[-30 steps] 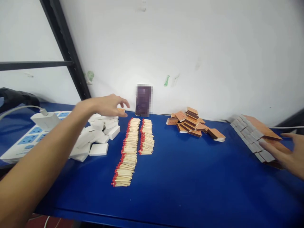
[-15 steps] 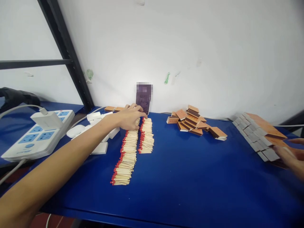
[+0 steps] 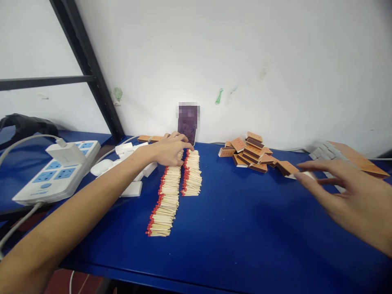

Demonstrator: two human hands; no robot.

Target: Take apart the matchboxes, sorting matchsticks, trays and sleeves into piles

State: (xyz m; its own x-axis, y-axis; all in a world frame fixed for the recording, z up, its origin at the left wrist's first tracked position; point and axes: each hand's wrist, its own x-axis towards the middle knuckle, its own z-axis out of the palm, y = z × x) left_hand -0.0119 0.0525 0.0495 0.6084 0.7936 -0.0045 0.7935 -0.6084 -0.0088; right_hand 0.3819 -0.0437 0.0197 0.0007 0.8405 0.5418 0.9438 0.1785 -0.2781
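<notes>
The left hand (image 3: 173,148) curls over the far end of the long row (image 3: 163,212) of matches, fingers bent down, its thumb side close to the short row (image 3: 192,179). Its own knuckles cover the fingertips, so whether it grips any matches cannot be told. The right hand (image 3: 339,188) pinches a white piece (image 3: 310,174) between thumb and forefinger, just beside the end box (image 3: 287,166) of the box pile (image 3: 252,154).

The gap between the rows is narrow, so a sideways sweep of the left fingers could knock the two together or turn the red heads out of line. The panel (image 3: 187,126) leans on the wall (image 3: 275,61) right behind those knuckles; a backward push might topple it. A low forearm could drag the white trays (image 3: 131,189). On the right, the forefinger could nudge the end box and set the loose pile sliding.

The front edge of the table (image 3: 232,237) runs below the long row, with a margin between. The widest room lies right of the rows, in front of the pile. Leftward, the trays and power strip (image 3: 61,175) crowd the way.
</notes>
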